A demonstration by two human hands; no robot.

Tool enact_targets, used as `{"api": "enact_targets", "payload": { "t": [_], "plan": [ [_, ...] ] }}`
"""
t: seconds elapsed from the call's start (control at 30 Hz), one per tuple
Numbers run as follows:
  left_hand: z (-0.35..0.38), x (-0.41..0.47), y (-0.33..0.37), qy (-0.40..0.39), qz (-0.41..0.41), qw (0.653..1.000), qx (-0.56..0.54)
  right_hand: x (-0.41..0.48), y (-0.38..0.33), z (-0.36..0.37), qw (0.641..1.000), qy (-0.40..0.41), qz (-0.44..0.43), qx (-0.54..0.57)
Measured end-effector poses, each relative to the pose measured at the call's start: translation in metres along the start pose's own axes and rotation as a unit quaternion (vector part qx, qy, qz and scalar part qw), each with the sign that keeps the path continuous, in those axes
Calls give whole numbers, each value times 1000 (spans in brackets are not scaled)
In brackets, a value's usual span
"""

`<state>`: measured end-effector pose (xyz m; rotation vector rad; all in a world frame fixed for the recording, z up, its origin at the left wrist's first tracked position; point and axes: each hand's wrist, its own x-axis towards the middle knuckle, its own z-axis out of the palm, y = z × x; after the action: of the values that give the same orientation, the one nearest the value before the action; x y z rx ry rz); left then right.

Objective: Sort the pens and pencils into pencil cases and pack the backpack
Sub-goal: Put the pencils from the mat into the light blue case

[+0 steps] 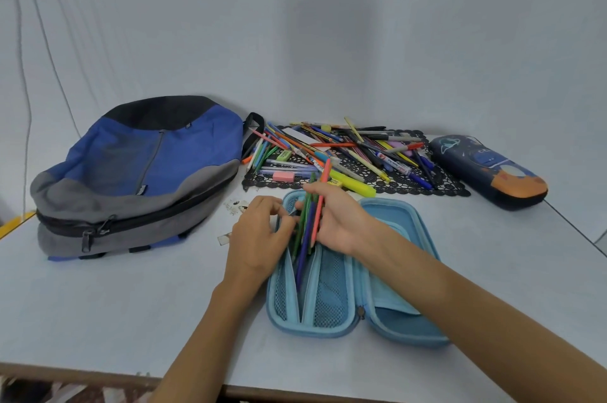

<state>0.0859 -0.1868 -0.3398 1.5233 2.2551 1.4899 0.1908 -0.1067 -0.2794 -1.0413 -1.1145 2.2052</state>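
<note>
A light blue pencil case (387,314) lies open flat on the table in front of me. My right hand (338,222) grips a bundle of coloured pencils (310,228), green, blue and red, slanting down into the case's left mesh pocket. My left hand (259,238) pinches the edge of that pocket beside the pencils. A heap of pens and pencils (348,152) lies on a black lace mat (437,187) behind the case. A blue and grey backpack (141,172) lies zipped shut at the left.
A dark blue pencil case with a space print (486,169) lies closed at the right, near the table's right edge. A pink eraser (283,176) and a yellow highlighter (353,184) lie on the mat's front. Small paper scraps (235,205) lie left of the open case.
</note>
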Motion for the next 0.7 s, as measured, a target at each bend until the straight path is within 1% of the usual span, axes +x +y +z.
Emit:
{"api": "enact_targets", "payload": {
  "t": [0.13, 0.33, 0.53, 0.7],
  "plan": [
    [0, -1, -1, -2, 0, 1000, 0, -13, 1, 3, 1000, -4, 1, 18],
    [0, -1, 0, 0, -16, 1000, -5, -31, 6, 8, 1000, -6, -13, 10],
    [1, -1, 1, 0, -24, 1000, -7, -36, 15, 7, 999, -23, 7, 45],
    [1, -2, 0, 1, -18, 1000, -5, -41, 17, 9, 1000, -29, 6, 7]
  ]
}}
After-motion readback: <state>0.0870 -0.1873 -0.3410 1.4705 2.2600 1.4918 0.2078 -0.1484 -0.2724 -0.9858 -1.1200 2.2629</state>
